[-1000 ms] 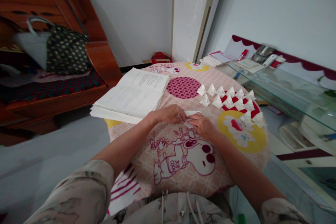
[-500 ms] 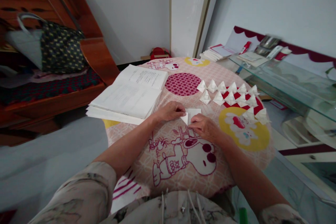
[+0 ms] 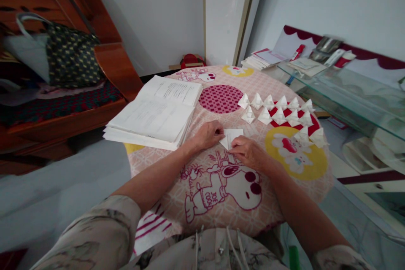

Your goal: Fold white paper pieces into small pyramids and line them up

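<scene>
Between my hands a small folded sheet of white paper (image 3: 232, 133) lies on the patterned tablecloth (image 3: 209, 223). My left hand (image 3: 210, 134) pinches the paper at its left corner, fingers curled. Over the lower right part of the sheet, my right hand (image 3: 248, 151) is closed with its fingertips on the near edge. The hands partly cover the paper. To the right stand several folded paper shapes (image 3: 248, 114) with pointed tops, set out in rows.
An open book (image 3: 158, 109) with thick loose pages lies at the left. Beyond the table's right edge is a glass shelf (image 3: 344, 93) with a metal container and papers on it. A wooden bench (image 3: 117, 67) with a dark patterned bag (image 3: 72, 57) stands at the far left.
The fold at the paper's left side lies flatter, and more of the sheet's face shows. Both hands have stayed nearly in place. The whole view has shifted slightly.
</scene>
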Tool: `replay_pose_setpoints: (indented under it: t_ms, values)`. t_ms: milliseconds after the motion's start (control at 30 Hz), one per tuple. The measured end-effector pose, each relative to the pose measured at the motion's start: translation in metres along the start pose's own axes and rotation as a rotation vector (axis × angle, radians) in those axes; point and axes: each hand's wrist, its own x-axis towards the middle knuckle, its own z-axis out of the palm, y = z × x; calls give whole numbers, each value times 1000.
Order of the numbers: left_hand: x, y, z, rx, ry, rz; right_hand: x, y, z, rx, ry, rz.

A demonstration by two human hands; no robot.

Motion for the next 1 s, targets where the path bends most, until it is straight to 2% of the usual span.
replay_pose_setpoints:
  t_ms: [467,667,1000]
  values:
    - [-3,6,3,116,-14,31,0,3,3,-25,-17,-5]
    - [-3,7,2,123,-44,20,-1,4,4,42,34,24]
    - [-2,8,1,101,-28,5,2,-4,6,-69,0,-12]
